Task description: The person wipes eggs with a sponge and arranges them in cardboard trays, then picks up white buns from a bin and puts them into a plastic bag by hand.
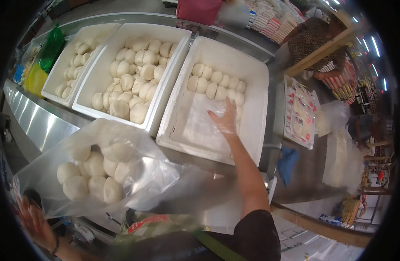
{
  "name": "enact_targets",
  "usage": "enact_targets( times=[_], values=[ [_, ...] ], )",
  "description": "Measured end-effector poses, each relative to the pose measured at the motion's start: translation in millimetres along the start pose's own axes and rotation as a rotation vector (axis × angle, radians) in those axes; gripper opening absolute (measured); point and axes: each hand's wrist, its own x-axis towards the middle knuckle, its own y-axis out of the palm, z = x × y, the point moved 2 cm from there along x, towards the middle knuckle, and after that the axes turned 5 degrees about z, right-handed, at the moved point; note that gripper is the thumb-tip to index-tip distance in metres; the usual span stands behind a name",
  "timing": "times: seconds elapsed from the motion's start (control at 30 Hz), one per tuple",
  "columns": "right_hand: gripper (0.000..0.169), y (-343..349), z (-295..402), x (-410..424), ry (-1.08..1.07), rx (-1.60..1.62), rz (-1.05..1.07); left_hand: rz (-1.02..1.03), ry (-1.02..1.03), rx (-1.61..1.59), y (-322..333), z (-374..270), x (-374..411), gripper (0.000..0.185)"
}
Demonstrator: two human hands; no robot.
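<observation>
My left hand [35, 218], at the lower left, grips the edge of a clear plastic bag [156, 168]. Several white steamed buns [75, 188] sit inside the bag. My right hand [225, 119] seems to wear a thin clear plastic glove. It reaches into the right white foam box [255, 130] with thumb and fingers spread. Its fingertips are by the near edge of the rows of buns [211, 90], and I cannot tell whether they touch. A clear plastic sheet [200, 114] lines part of the box floor.
Left of that box stand a middle foam box [97, 67] piled with buns and another foam box [102, 31]. Green [51, 49] and yellow [36, 80] plastic bags lie beyond. To the right are a tray of packaged food [299, 114], a blue cloth [287, 164] and another person [312, 44].
</observation>
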Motion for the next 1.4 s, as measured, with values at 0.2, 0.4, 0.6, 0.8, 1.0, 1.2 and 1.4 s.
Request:
enact_targets(
  times=[0.2,0.4,0.6,0.8,1.0,1.2,1.4],
  values=[
    [0.103,63,-173,71,0.408,-0.663,0.356,-0.186,0.002,0.102,1,2,-6,0.051],
    [0.074,82,-172,87,0.522,-0.631,0.164,-0.249,-0.063,0.149,52,-2,-7,0.05],
    [0.027,108,-160,89,-0.205,-1.012,0.221,-0.402,-0.036,0.193,61,6,-21,0.052],
    [0.085,61,-176,104,0.155,-0.407,-0.065,0.191,-0.091,-0.076,54,9,9,0.06],
    [0.066,-57,36,21,0.251,1.409,0.162,0.069,-0.066,-0.082,115,21,1,0.086],
    [0.075,-72,251,-129,-0.374,1.635,0.766,0.259,-0.113,-0.263,107,12,8,0.089],
    [0.086,5,367,-170,-1.049,0.202,0.457,0.272,-0.182,-0.328,108,16,14,0.101]
  ],
)
